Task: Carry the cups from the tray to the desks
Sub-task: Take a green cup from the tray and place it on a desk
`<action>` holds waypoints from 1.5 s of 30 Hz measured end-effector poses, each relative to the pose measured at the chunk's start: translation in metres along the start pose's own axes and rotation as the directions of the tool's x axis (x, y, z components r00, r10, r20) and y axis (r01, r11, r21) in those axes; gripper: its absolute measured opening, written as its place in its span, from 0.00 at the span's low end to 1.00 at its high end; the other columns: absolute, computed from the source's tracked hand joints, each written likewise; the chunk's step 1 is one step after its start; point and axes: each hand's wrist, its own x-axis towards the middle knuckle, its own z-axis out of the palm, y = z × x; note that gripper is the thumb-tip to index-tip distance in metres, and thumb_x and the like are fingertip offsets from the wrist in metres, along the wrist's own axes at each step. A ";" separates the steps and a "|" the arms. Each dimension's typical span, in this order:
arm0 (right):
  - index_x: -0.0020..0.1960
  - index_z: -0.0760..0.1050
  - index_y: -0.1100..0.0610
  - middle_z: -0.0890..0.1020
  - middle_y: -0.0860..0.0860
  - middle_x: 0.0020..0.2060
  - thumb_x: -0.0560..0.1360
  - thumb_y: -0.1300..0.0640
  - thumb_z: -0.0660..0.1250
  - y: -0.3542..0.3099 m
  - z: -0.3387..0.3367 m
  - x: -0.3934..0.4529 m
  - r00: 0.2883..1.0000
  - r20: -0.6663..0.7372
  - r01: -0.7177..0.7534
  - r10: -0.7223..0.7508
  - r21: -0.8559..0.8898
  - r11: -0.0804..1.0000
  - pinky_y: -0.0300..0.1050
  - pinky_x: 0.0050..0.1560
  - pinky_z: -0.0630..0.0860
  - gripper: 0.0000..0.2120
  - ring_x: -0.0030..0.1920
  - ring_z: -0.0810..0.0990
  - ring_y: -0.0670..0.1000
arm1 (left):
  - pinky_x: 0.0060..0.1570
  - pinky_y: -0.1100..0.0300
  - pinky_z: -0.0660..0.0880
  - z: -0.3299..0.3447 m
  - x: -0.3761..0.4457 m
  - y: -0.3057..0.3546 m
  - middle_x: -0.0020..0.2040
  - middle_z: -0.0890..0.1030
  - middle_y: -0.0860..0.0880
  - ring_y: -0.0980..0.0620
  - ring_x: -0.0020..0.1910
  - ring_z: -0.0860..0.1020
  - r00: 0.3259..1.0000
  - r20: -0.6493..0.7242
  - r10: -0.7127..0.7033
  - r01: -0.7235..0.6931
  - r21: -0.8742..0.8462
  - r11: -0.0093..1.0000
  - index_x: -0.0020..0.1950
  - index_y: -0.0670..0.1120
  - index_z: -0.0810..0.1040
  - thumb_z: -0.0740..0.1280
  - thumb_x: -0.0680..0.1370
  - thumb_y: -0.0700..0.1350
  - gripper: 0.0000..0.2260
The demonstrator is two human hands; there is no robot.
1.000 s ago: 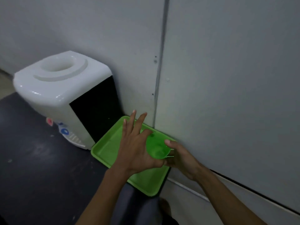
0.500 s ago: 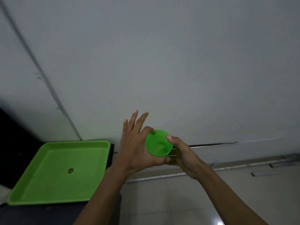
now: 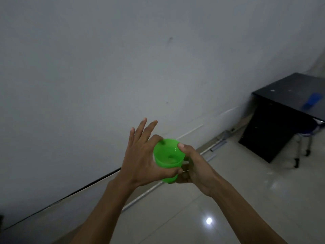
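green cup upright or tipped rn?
Roughly upright, leaning slightly: the green cup shows its open mouth upward, base below. Left hand and right hand clasp its sides.

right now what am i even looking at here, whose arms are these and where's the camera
There is no machine here. The picture comes from one wide-angle camera worn on a person's head, looking forward and down, so the two bare arms reaching in from the bottom are that person's own.

Both hands hold one green cup. The left hand wraps its near side with some fingers spread. The right hand grips the far side, thumb on the rim. The cup is upright and open at the top; something pale shows at its bottom, too unclear to name.

Behind is a plain wall, below a shiny tiled floor. At the right stands a black desk with something blue on it.
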 end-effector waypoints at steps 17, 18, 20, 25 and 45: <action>0.60 0.77 0.47 0.82 0.52 0.56 0.65 0.25 0.62 -0.073 -0.310 -0.062 0.796 -0.603 0.100 -0.046 0.056 0.993 0.54 0.44 0.81 0.34 0.45 0.87 0.61 | 0.74 0.36 0.52 0.206 0.247 0.217 0.77 0.63 0.48 0.50 0.78 0.52 0.845 0.132 0.518 -0.476 -0.254 0.842 0.59 0.49 0.77 0.66 0.59 0.75 0.39; 0.59 0.78 0.47 0.83 0.52 0.54 0.64 0.25 0.62 -0.077 -0.326 -0.061 0.778 -0.626 0.102 -0.046 0.054 0.993 0.53 0.44 0.81 0.34 0.44 0.87 0.61 | 0.74 0.37 0.51 0.218 0.262 0.226 0.77 0.63 0.48 0.50 0.78 0.52 0.831 0.130 0.540 -0.493 -0.277 0.825 0.58 0.49 0.77 0.66 0.59 0.75 0.39; 0.57 0.79 0.49 0.86 0.54 0.50 0.62 0.24 0.63 -0.085 -0.358 -0.058 0.741 -0.671 0.099 -0.041 0.048 0.994 0.56 0.48 0.82 0.36 0.45 0.86 0.63 | 0.74 0.38 0.51 0.243 0.291 0.245 0.77 0.63 0.48 0.50 0.78 0.52 0.802 0.120 0.585 -0.525 -0.326 0.786 0.57 0.49 0.77 0.66 0.59 0.75 0.38; 0.55 0.81 0.53 0.87 0.57 0.45 0.63 0.25 0.62 -0.108 -0.431 -0.055 0.666 -0.746 0.104 -0.024 0.062 0.993 0.52 0.46 0.81 0.36 0.44 0.85 0.61 | 0.71 0.35 0.56 0.297 0.362 0.292 0.76 0.64 0.46 0.49 0.78 0.53 0.723 0.090 0.684 -0.597 -0.415 0.686 0.58 0.48 0.78 0.68 0.59 0.73 0.37; 0.59 0.75 0.56 0.85 0.64 0.50 0.64 0.26 0.58 -0.161 -0.741 -0.105 0.507 -0.862 0.131 -0.010 0.065 0.989 0.54 0.54 0.77 0.39 0.51 0.84 0.64 | 0.76 0.43 0.44 0.488 0.537 0.534 0.79 0.58 0.48 0.54 0.78 0.47 0.546 0.121 0.829 -0.648 -0.566 0.510 0.64 0.48 0.73 0.69 0.61 0.71 0.39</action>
